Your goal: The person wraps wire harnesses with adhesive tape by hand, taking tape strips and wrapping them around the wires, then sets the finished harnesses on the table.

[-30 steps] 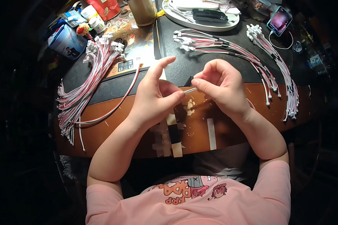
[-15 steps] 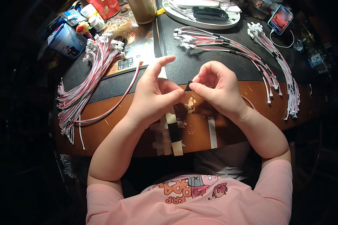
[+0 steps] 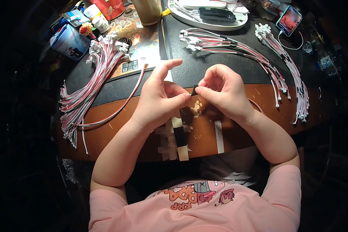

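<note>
Above the brown table edge, my two hands meet around a small black piece (image 3: 194, 91) that looks like tape. The thumb of my left hand (image 3: 162, 91) presses at its left end, with one finger stretched up and away. My right hand (image 3: 224, 89) pinches its other end between thumb and curled fingers. Whether a wire runs inside the piece is hidden. Just below lie pale crumbs or scraps (image 3: 197, 109). A strip of black and cream tape (image 3: 179, 136) is stuck to the table nearer my body.
Bundled red, white and black cables with white connectors lie left (image 3: 92, 85), at the back (image 3: 236, 46) and far right (image 3: 286, 65). One single cable (image 3: 137, 87) curves beside my left hand. Behind stand a white tray (image 3: 220, 27), a tall cup (image 3: 147, 11) and a lit phone (image 3: 289, 20).
Almost nothing differs. Both hands keep their hold on the black piece, with only a tiny shift in the view.
</note>
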### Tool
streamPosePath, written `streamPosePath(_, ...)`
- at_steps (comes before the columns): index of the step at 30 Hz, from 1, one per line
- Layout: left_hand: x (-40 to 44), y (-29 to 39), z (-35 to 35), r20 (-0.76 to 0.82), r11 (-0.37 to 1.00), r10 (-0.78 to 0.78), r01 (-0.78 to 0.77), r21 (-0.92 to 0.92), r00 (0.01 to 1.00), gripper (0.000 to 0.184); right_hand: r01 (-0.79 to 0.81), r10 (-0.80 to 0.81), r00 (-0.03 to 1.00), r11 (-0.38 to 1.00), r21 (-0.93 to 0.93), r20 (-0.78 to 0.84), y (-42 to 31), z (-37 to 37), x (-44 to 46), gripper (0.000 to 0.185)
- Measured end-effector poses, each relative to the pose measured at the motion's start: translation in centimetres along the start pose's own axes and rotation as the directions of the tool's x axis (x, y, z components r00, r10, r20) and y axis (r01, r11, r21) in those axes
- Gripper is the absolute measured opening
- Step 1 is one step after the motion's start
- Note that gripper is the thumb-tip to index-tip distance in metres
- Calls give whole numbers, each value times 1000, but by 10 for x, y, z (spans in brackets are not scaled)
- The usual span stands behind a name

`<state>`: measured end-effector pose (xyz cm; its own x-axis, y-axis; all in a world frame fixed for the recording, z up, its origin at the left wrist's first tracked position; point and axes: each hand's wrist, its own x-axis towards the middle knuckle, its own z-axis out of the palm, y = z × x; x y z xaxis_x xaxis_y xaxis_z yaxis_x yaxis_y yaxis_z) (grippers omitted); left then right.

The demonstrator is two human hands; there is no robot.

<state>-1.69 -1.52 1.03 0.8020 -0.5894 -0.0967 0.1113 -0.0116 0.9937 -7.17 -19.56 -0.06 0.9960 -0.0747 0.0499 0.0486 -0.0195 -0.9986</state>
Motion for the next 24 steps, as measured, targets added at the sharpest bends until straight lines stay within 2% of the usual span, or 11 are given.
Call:
streamPosePath(21, 1, -2, 0, 13, 1000, 19, -19, 3, 1000, 65, -70, 76, 991, 996, -52, 109, -2, -2, -1, 21)
streamPosePath(24, 2, -7, -1, 13, 997, 64, -64, 32, 998, 64, 25, -10, 998, 975, -219, 66, -2, 0, -3, 26)
